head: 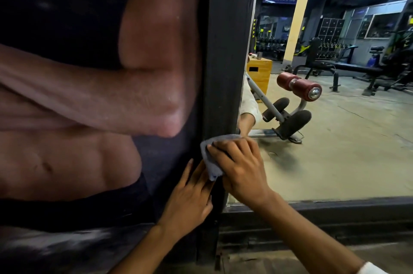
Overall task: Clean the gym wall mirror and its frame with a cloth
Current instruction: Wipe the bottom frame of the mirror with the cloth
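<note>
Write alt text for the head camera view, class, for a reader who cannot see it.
The right hand holds a grey cloth against the dark upright mirror frame, while the left hand rests flat beside it. The mirror reflects gym benches.

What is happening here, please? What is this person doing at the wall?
A person is cleaning the dark upright frame of a gym wall mirror. The right hand grips a grey-blue cloth and presses it against the frame, low down near the bottom corner. The left hand rests with straight fingers just below the cloth, where the frame meets the poster.
</note>
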